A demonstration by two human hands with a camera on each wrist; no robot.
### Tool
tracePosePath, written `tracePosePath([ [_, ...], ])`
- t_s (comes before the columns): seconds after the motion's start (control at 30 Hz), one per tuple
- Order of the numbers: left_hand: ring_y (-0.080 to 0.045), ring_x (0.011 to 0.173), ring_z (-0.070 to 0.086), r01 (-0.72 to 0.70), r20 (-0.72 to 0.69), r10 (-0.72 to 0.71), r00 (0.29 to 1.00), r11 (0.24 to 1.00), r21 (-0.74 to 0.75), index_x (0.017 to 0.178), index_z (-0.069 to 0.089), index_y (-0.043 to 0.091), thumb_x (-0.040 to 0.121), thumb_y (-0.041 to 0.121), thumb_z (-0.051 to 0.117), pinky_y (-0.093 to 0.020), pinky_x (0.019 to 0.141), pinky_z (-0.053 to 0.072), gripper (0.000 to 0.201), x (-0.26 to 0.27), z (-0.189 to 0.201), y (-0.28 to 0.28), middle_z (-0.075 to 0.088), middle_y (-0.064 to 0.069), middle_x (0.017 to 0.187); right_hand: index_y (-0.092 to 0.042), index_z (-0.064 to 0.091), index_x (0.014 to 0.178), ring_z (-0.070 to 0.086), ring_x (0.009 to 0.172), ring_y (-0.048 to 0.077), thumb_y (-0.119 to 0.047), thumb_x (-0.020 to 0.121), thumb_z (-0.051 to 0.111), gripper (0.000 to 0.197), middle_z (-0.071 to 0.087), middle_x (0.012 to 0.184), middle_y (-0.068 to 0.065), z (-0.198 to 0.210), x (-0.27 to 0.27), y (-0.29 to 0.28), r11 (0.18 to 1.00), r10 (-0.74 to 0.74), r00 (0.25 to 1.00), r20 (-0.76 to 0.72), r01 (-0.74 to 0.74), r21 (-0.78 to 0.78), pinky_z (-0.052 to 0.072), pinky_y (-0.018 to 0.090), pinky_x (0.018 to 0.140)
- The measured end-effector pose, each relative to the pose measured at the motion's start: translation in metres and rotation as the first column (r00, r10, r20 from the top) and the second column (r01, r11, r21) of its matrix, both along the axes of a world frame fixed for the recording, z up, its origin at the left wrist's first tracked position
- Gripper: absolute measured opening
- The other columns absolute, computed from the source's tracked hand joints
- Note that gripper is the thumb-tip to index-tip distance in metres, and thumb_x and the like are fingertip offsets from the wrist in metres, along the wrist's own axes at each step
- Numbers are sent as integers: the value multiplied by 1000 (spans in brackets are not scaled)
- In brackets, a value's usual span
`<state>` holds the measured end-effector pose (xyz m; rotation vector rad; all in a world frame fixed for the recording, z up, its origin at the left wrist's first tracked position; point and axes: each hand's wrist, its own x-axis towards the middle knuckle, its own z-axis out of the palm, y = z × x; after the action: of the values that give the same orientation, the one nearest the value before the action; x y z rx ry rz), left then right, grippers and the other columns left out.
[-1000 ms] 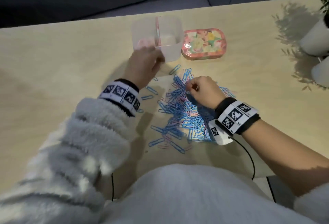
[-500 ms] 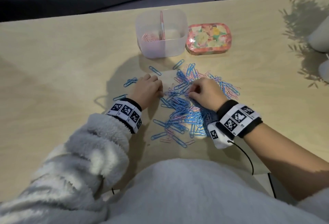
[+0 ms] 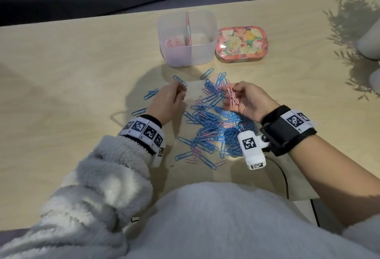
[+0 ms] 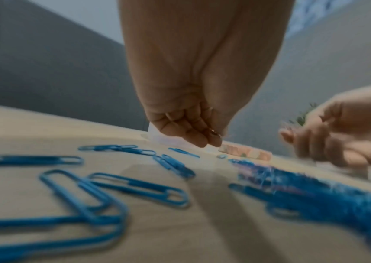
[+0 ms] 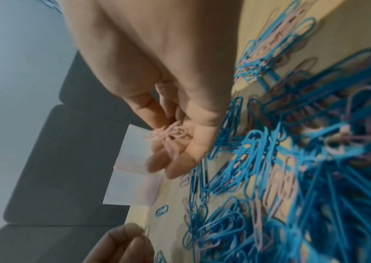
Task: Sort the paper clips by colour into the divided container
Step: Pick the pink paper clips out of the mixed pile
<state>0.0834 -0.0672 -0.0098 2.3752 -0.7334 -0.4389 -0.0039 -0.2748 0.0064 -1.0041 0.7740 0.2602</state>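
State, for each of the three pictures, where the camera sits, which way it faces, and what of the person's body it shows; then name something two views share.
Head: worn on the head, looking down at the table; shows both forearms, left hand, right hand.
Left wrist: low above the table, looking along the left hand towards the divided container.
Right wrist: looks along the right hand holding pink clips.
Shared: the blue clip pile.

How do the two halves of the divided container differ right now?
The left compartment of the divided container holds a small cluster of pink paper clips; the right compartment shows no clips that can be made out. The left compartment's front wall looks tinted pink; the right compartment's looks paler. Both share the same translucent tub, split by one upright divider, and look about equal in size.
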Motion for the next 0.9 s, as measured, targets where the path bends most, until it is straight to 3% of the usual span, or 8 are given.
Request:
tracePosePath([
  [0.1,-17,76,49,-167,-310,132,942,982,-89,94,53,11,91,6,36,-29,67,39,18,0,2,-16,53,-2,82,-14,51,66,32,33,9,-27,92,40,31,36,58,0,1,5,3,991,78,995,-56,-84,-103,32,13,34],
  [0.2,-11,63,49,-228,-455,168,874,970,-80,77,51,16,93,14,40,-27,61,37,20,-5,4,-31,51,4,67,-17,43,59,26,30,6,-29,88,58,34,31,43,-7,-8,12,11,821,214,976,-37,-200,-534,22,14,33],
  [0.27,-9,62,48,-140,-395,111,912,989,-44,76,54,14,92,22,48,-27,62,37,19,-9,2,-37,53,4,66,-17,46,57,41,43,9,-32,82,66,35,45,47,-7,-13,20,16,581,314,948,-52,-235,-779,35,21,47],
  [0.33,-15,69,50,-59,-298,58,953,998,5,83,60,10,90,24,54,-27,67,38,17,-11,-1,-39,58,-2,75,-20,57,61,55,66,19,-34,80,66,25,62,68,3,-16,30,19,367,352,926,-133,-268,-891,40,28,64],
  [0.43,-18,74,52,-33,-185,37,982,999,27,89,62,7,88,22,58,-33,72,44,15,-12,-5,-36,64,-10,86,-17,69,80,61,90,27,-26,83,59,14,69,89,8,-15,41,25,226,455,867,-203,-333,-915,39,28,69],
  [0.53,-17,73,50,19,-98,-11,995,996,83,90,59,13,82,23,63,-31,68,41,14,-14,-6,-28,59,-3,82,-18,70,89,60,98,30,-23,83,58,14,69,99,7,-16,44,31,97,517,812,-272,-371,-923,42,32,74],
  [0.73,-16,79,54,65,-123,-42,992,979,191,83,64,15,78,18,67,-29,70,41,7,-15,-8,3,57,2,83,-16,71,93,61,96,34,-29,79,67,20,69,101,13,-17,38,25,7,468,823,-323,-369,-930,44,33,75],
  [0.9,-21,81,57,39,-124,-16,992,981,189,83,67,14,79,16,65,-30,73,44,6,-9,1,16,60,-1,82,-10,70,84,61,89,37,-26,87,53,23,70,88,16,-19,31,19,116,417,876,-241,-314,-942,47,37,72],
])
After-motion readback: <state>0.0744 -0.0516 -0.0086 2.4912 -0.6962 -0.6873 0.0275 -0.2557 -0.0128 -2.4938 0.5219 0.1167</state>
